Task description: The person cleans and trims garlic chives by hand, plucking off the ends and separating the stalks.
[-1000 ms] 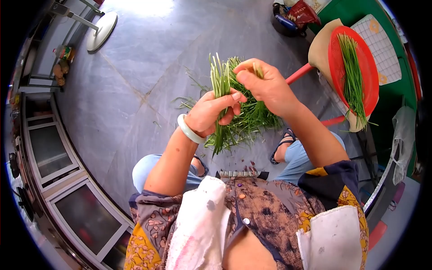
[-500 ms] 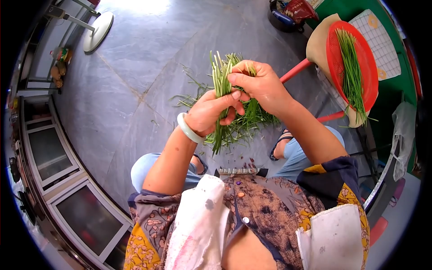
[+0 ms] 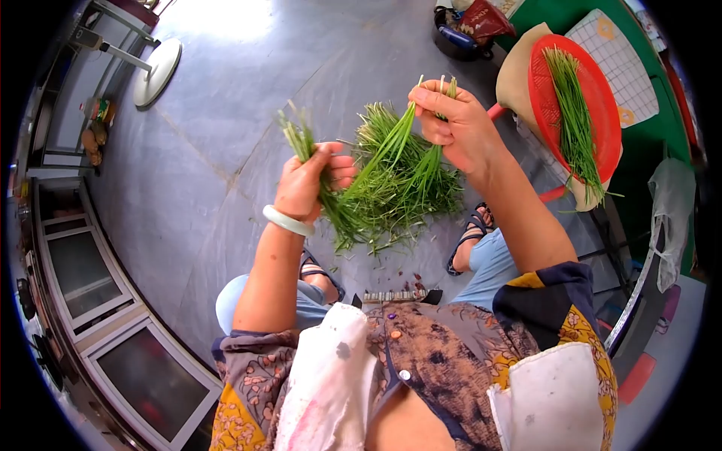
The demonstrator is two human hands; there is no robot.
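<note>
My left hand (image 3: 304,180), with a pale bangle (image 3: 288,220) at the wrist, grips a bundle of thin green stalks (image 3: 298,137) between thumb and palm, its other fingers loosely curled. To the right and a little higher, my right hand (image 3: 455,124) pinches a few long green stalks (image 3: 392,141) that hang down to the left, and more stalks pass through its fingers. Below and between both hands, a loose green pile (image 3: 406,188) lies on the floor. A red basket (image 3: 539,105) at the upper right holds another green bunch (image 3: 573,120).
The basket sits on a stool with pink legs (image 3: 555,194). A dark pot (image 3: 455,45) with packets stands at the top. My sandalled feet (image 3: 470,244) flank the pile's near side. Glass-fronted cabinets (image 3: 154,383) line the left, and a round white base (image 3: 158,73) stands upper left.
My hands have moved apart, the left one leftward with its bundle. My right hand has drawn several stalks away, and more of the floor pile shows between the hands.
</note>
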